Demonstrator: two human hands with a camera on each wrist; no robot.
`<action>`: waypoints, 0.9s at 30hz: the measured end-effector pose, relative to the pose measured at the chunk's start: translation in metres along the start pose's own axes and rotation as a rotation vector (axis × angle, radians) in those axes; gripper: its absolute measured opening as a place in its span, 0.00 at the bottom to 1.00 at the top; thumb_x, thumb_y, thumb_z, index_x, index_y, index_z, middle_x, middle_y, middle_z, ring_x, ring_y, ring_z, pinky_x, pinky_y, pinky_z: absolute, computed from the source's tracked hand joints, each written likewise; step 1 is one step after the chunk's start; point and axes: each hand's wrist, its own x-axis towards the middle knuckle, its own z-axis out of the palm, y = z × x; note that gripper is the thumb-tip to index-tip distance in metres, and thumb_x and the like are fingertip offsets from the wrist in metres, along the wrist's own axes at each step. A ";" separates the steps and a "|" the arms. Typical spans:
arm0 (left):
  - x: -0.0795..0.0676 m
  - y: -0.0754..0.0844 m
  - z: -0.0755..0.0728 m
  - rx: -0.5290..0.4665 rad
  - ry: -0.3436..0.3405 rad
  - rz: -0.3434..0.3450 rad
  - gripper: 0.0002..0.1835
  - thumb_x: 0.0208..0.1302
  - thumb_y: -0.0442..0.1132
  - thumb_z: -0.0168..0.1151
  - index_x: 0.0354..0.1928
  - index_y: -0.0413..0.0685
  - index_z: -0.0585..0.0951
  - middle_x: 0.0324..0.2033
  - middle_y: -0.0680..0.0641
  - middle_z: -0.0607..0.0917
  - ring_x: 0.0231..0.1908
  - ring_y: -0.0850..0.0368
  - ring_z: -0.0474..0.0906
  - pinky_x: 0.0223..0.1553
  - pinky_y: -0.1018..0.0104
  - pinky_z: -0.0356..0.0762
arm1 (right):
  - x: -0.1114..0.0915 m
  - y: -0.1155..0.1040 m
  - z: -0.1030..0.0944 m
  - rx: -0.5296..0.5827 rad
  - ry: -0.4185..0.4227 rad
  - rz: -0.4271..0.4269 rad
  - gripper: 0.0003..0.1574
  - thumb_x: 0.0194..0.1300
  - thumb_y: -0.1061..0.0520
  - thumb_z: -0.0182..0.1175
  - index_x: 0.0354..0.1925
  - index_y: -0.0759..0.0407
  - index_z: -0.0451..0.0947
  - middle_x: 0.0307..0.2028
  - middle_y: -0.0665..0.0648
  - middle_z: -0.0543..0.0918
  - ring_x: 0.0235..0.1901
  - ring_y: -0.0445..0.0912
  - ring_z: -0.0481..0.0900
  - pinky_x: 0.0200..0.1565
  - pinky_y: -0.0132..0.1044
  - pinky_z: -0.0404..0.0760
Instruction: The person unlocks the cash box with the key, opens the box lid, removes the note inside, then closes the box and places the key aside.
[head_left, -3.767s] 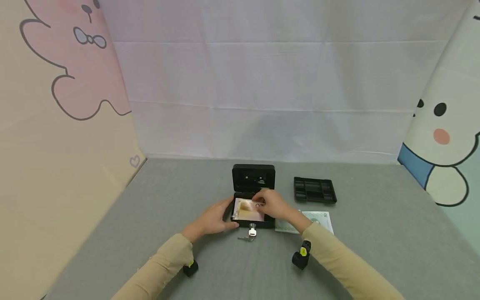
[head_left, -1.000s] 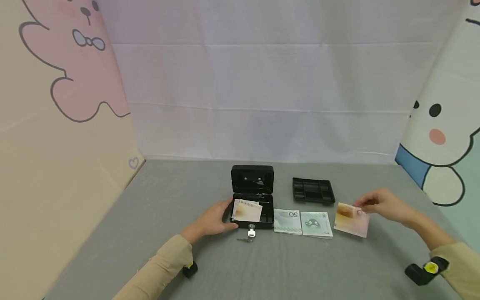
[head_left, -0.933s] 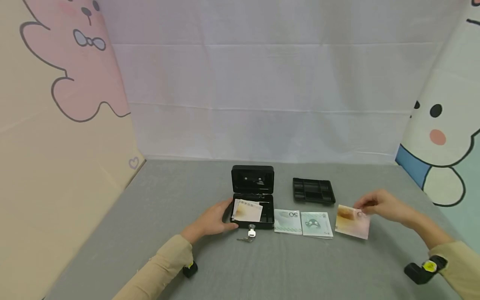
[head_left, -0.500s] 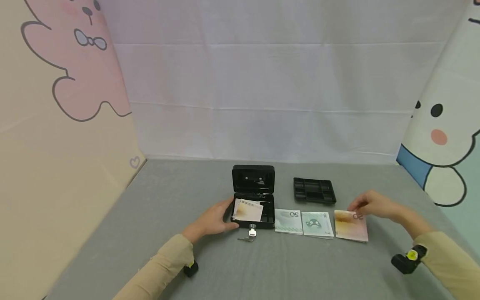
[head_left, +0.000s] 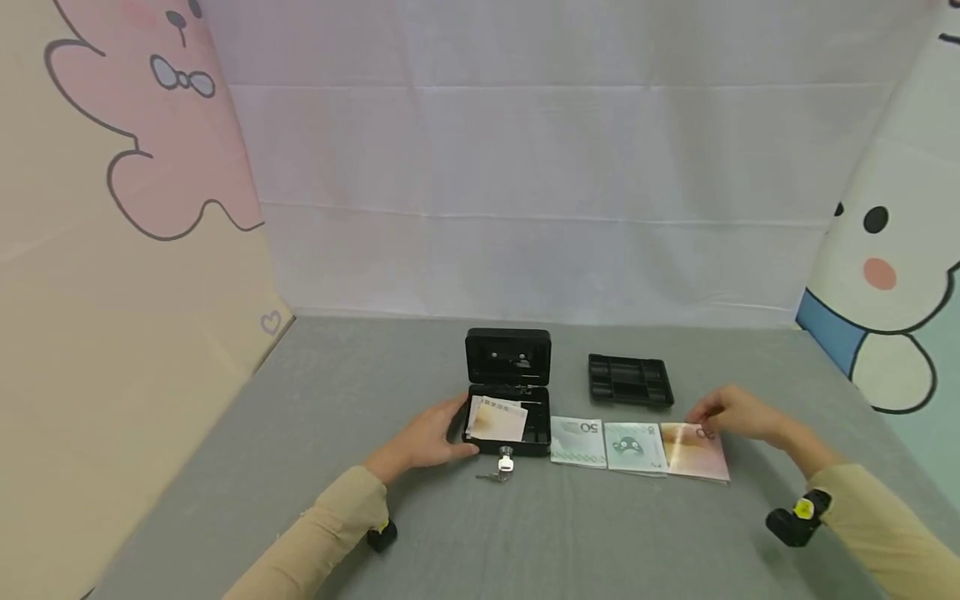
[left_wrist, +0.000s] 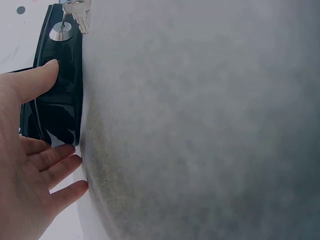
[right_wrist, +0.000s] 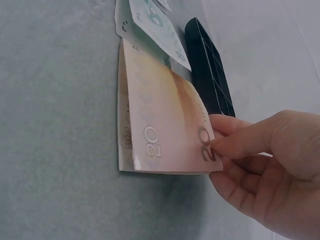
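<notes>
A black cash box (head_left: 540, 425) stands with its lid up and pinkish-brown banknotes (head_left: 497, 418) inside. My left hand (head_left: 423, 435) holds its near left corner, thumb on the front face and fingers along the left side. A key with a second one hanging from it sits in the front lock (left_wrist: 61, 31). At the right, my right hand (head_left: 742, 414) pinches the far right corner of a folded 20 banknote (right_wrist: 170, 120). In the right wrist view its layers stand slightly apart. The note lies beside a green banknote stack (head_left: 636, 448), its left edge meeting that stack.
Another green stack marked 50 (head_left: 577, 442) lies between the cash box and the middle stack. Behind the stacks rests a black compartment tray (head_left: 630, 381). All stand on a grey cloth-covered table (head_left: 480, 533), with a white curtain (head_left: 525, 167) at the back.
My right hand has carried the pinkish-brown note from the box to the right, lowered it to the table and slid it left against the green stack. The left hand stays at the box.
</notes>
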 end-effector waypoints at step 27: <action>-0.001 0.000 -0.001 0.000 -0.010 0.001 0.47 0.52 0.54 0.64 0.66 0.35 0.57 0.62 0.38 0.66 0.61 0.44 0.62 0.60 0.51 0.62 | 0.006 -0.040 0.004 -0.050 0.051 -0.086 0.19 0.62 0.58 0.56 0.47 0.72 0.75 0.41 0.64 0.80 0.39 0.51 0.79 0.41 0.46 0.79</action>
